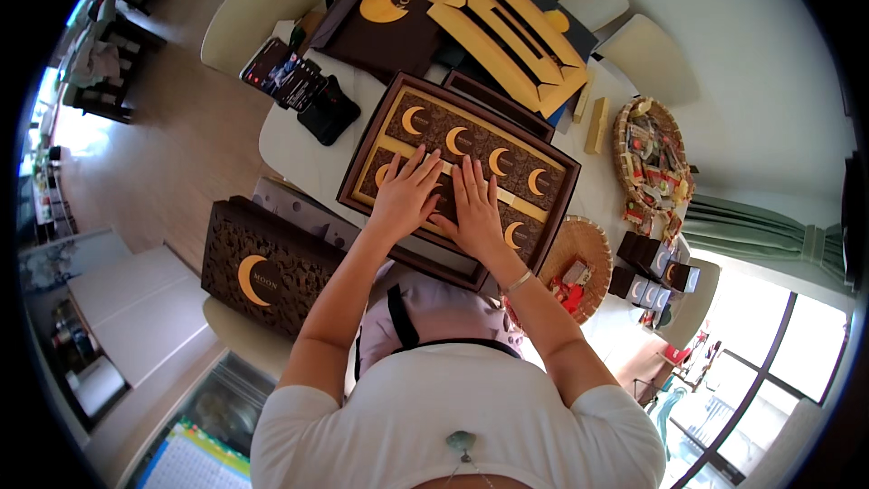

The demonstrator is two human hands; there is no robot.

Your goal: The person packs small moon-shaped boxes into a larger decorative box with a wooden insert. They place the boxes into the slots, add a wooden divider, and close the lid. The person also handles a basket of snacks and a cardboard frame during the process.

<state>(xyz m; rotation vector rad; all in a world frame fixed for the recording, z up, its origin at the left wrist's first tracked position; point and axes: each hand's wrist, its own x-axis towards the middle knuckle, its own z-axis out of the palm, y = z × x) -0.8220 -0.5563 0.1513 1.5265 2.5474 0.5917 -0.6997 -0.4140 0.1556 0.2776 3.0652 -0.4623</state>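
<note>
My left hand [406,198] lies palm down, fingers spread, on the small patterned boxes inside a dark brown mooncake gift box [365,141]. Beside it, my right hand [473,209] rests flat on the same contents, thumbs close together. Neither hand grips anything. Two rows of small brown boxes [500,161] with gold crescents fill a gold-edged tray, and my hands hide part of the front row. A gold strip runs between the rows. At the near side of the gift box, a drawer-like frame [441,258] sticks out towards me.
A phone [280,75] stands on a black holder at the table's left. Behind lie a dark bag [424,3] and a gold tray insert [489,30]. To the right are a snack-filled basket [621,142], a woven basket [594,238] and small boxes [641,288]. A patterned case [271,244] stands near-left.
</note>
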